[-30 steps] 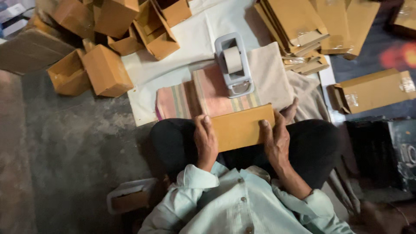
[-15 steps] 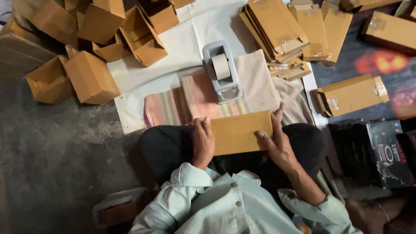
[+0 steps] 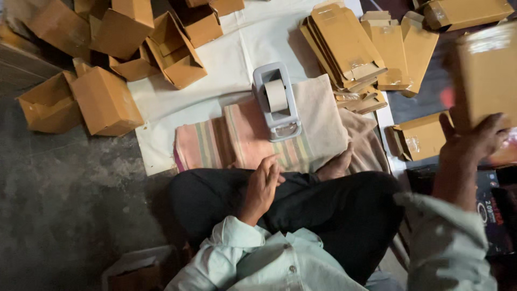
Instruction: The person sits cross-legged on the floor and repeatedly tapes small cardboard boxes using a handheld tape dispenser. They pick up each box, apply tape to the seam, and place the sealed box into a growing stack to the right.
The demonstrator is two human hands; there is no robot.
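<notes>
Right hand (image 3: 471, 143) raised at about 3 o'clock, fingers (image 3: 487, 134) clamped from below on a folded brown cardboard box (image 3: 484, 75), blurred, carried out to the side over the dark floor. Thumb spread wide, presumably to steady the flat, smooth panel against the palm.

Left hand (image 3: 262, 186) empty, fingers loosely apart and half curled, hovering just above the lap of the black trousers (image 3: 318, 207), touching nothing that can be made out.

Straight ahead at 12 o'clock, a grey tape dispenser (image 3: 277, 102) with a pale roll, set on a folded striped cloth (image 3: 237, 137), soft and ribbed in pink and beige, likely as padding and within easy reach. Under that, a white sheet (image 3: 237, 59) spread over the rough grey floor (image 3: 64, 199).

At 1 to 2 o'clock, flat unfolded carton blanks (image 3: 350, 48) stacked and fanned, tabs showing. At 10 to 11 o'clock, assembled open boxes (image 3: 107, 99) tumbled in a loose heap, matte brown, sharp-cornered. Another closed box (image 3: 423, 137) near 3 o'clock, just beside the knee.
</notes>
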